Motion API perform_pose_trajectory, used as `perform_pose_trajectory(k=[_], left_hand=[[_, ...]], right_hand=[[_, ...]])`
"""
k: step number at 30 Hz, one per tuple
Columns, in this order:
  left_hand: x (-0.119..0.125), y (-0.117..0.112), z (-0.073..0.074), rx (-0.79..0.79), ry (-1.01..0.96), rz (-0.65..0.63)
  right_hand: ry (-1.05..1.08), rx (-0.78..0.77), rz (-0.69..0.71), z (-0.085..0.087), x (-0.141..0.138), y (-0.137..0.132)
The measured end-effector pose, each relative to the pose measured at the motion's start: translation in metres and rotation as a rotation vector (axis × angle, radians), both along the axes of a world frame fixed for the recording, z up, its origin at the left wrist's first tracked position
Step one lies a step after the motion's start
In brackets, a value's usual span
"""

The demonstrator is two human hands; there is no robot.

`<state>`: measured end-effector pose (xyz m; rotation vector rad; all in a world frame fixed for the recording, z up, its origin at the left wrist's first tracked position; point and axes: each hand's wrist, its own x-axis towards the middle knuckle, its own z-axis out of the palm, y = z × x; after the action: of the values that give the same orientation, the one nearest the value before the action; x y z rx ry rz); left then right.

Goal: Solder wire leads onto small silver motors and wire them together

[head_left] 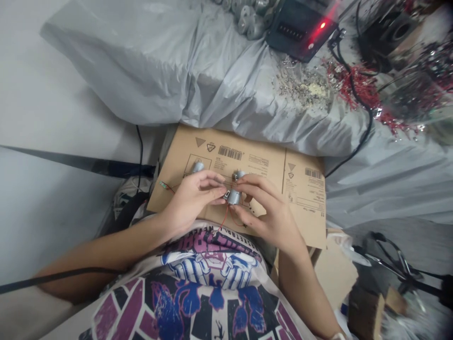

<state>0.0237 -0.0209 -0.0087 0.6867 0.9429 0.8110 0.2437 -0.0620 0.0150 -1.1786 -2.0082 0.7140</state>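
Over the cardboard, my right hand (267, 208) grips a small silver motor (234, 197) between thumb and fingers. Thin red wires (225, 217) hang down from the motor. My left hand (193, 196) pinches a small dark part with a pale middle (227, 193) against the motor's left end; its exact kind is too small to tell. Just beyond the right fingertips lies a second silver motor (241, 174). A third motor (198, 166) rests past my left hand. Left of that hand is a small green circuit board (163, 185) with wires.
The flat cardboard (304, 189) spans my lap. Beyond it is a bench draped in grey plastic sheeting (226, 94). On it are several motors (247, 21), a black box with a red light (300, 30) and a heap of red wires (357, 85). A black cable (368, 132) hangs down.
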Motion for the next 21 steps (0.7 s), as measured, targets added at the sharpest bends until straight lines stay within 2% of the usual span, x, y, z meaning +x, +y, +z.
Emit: perform_pose_trajectory(k=[11,21], left_hand=[[-0.0043,0.0014,-0.0036,0.143,0.083,-0.032],[-0.0046,0.001,-0.0005,0.26,0.133,-0.077]], right_hand=[[0.044,0.001,-0.002,-0.0038,0.0028,0.0005],[0.06,0.018,-0.008,-0.0039,0.0079,0.0045]])
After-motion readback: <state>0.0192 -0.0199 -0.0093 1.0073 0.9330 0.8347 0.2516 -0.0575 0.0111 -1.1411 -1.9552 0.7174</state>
